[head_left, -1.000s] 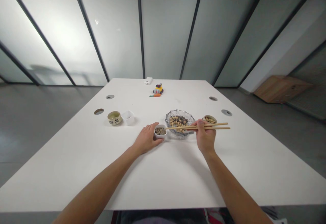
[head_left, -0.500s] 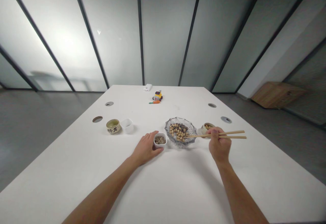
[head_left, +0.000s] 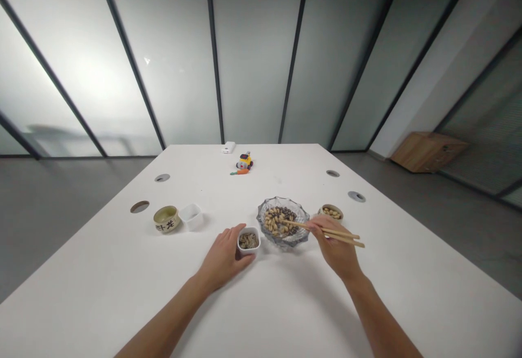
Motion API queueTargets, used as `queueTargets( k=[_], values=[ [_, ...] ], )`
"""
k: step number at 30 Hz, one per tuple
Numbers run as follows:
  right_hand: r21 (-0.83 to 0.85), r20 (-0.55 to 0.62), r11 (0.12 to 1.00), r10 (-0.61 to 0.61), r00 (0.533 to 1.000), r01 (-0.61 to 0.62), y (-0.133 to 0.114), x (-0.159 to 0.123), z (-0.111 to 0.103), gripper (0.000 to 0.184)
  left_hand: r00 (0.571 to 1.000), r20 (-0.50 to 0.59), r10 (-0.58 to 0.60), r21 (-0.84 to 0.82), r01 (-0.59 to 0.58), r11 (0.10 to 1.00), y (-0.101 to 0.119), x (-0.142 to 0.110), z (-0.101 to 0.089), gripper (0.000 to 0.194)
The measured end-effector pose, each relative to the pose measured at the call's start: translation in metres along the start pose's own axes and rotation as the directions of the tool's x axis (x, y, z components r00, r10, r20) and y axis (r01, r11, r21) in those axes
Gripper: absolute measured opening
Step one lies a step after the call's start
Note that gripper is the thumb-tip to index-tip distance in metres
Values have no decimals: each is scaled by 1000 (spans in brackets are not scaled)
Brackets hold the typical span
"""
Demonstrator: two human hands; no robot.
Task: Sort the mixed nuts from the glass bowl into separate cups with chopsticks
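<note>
Left hand (head_left: 220, 260) clamped on white cup (head_left: 249, 251), right hand (head_left: 337, 250) gripping chopsticks (head_left: 342, 234).
Nuts (head_left: 271, 221) in glass bowl (head_left: 285, 243) may slip if pinched unevenly.

2 hands, L hand (head_left: 223, 258) & R hand (head_left: 337, 249); 2 chopsticks (head_left: 342, 233); 1 glass bowl (head_left: 285, 242); 2 sq. wht cups (head_left: 249, 251); 2 rnd ceramic bowls (head_left: 167, 227); 1 toy vehicle (head_left: 245, 161); 1 toy carrot (head_left: 241, 172); 1 wht box (head_left: 229, 147); 4 tbl holes (head_left: 140, 207); 1 tbl (head_left: 261, 314); 1 wood cabinet (head_left: 424, 151); nuts (head_left: 271, 222), dark beans (head_left: 287, 212) & seeds (head_left: 248, 240) too many/small to count.
</note>
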State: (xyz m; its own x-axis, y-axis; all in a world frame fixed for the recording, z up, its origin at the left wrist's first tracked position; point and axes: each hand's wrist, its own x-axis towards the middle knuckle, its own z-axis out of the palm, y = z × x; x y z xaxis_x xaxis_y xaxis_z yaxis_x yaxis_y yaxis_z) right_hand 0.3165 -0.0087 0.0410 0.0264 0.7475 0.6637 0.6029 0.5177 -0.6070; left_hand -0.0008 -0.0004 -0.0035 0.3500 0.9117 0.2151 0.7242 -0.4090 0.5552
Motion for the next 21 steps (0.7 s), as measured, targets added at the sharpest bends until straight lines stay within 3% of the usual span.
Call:
queueTargets(
  k=[5,8,12,18,21],
  values=[
    [38,-129,989,149,980,-145,1,0,-5,55,1000,-21,6,1,-6,1000,-4,0,4,67],
    [77,-24,976,206,978,-204,-2,-1,0,53,1000,-19,2,-11,-3,1000,-5,0,4,67],
    [92,80,984,144,986,-152,-5,-2,6,45,1000,-25,-8,-18,7,1000,-4,-1,3,65],
    [7,-98,994,107,989,-107,-4,-4,-2,33,1000,9,-17,-11,18,1000,-4,-2,3,66],
    [-20,-125,994,101,987,-104,-6,-5,-4,29,1000,14,-23,-6,23,1000,-7,-3,6,68]
  ],
)
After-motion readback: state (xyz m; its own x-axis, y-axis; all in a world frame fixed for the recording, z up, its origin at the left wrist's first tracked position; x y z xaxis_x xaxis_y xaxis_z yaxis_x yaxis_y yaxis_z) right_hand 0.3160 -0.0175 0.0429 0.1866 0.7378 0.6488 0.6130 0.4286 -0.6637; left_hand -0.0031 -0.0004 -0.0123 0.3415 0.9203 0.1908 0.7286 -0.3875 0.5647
